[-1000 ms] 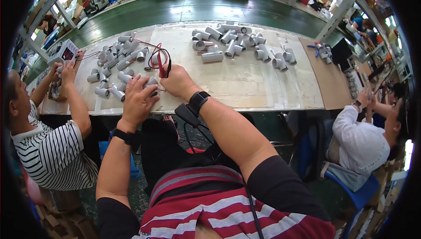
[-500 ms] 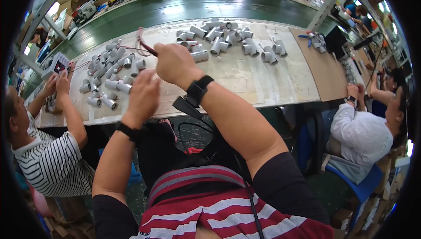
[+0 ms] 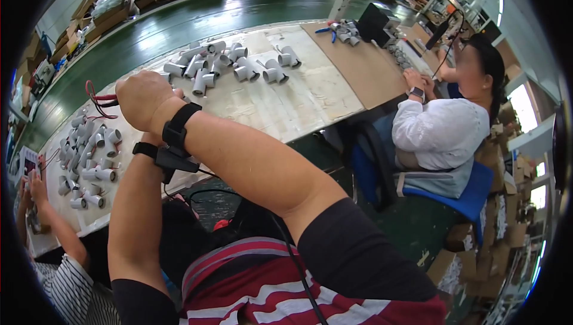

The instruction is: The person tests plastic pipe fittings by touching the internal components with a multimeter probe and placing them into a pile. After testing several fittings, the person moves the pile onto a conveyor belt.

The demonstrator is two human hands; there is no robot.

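My right hand (image 3: 142,99) is closed over the worktable, back of the hand up. Red and black wires (image 3: 102,99) stick out of its left side in a loose loop; whatever they join to is hidden in the grip. Under the right wrist my left hand (image 3: 154,139) is crossed and mostly covered, so its fingers cannot be judged. Left of and below the hands lies a heap of short grey tubular housings (image 3: 83,152), some with thin red wires. Beyond the right hand sits another group of grey branched housings (image 3: 203,81).
A pale worktable (image 3: 286,107) spans the front, with a green conveyor belt (image 3: 197,17) behind. At right are a cardboard sheet (image 3: 352,68), blue-handled pliers (image 3: 328,32), a black box (image 3: 376,23) and a seated co-worker in white (image 3: 441,134). Another co-worker's forearms (image 3: 57,217) are at left.
The view has swung to the right, so the table and housings sit farther left. My hands have come together, the right one now crossing over the left. The wires remain in the right hand.
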